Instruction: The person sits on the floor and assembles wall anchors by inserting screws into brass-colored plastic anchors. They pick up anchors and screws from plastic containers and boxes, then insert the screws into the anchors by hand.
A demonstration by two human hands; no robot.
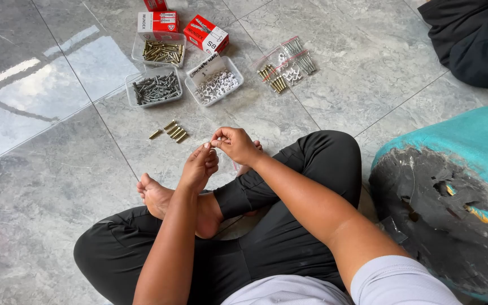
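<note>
Near the crossed legs, a tiny pale piece (pixel 214 143) is pinched between the fingertips of the left hand (pixel 200 168) and the right hand (pixel 236 144), both grips pressed together on it just above the bare foot (pixel 156 197), seemingly for close work. Just beyond, loose brass pieces (pixel 171 131) are laid on the grey tiled floor (pixel 40 186), within easy reach. Farther out, three clear trays (pixel 156 87) of sorted hardware, a clear bag (pixel 287 65) and red boxes (pixel 205 34) are seen.
</note>
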